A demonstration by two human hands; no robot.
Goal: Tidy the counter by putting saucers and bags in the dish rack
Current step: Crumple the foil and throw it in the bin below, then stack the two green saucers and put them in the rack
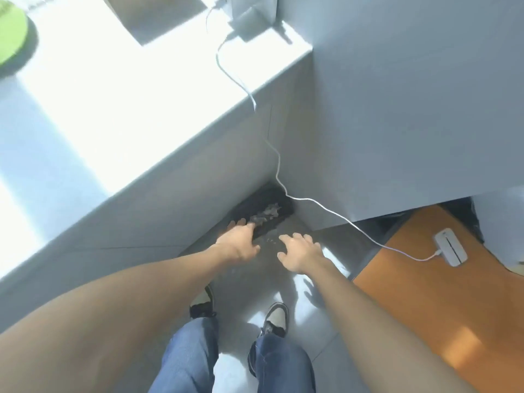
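Note:
A black bag (266, 211) with a shiny crumpled patch lies on the grey floor, in the corner below the white counter (113, 95). My left hand (238, 243) reaches down to it, and its fingers curl over the bag's near edge. Just right of the bag, my right hand (297, 251) hovers over the floor with fingers spread and nothing in it. Part of a green round saucer (11, 32) shows on the counter at the far top left. No dish rack is in view.
A white cable (278, 165) runs from a plug block (249, 24) on the counter down to a white device (450, 246) on an orange surface (411, 293). A white wall panel (411, 95) stands to the right. My shoes (276, 316) are on the tiled floor.

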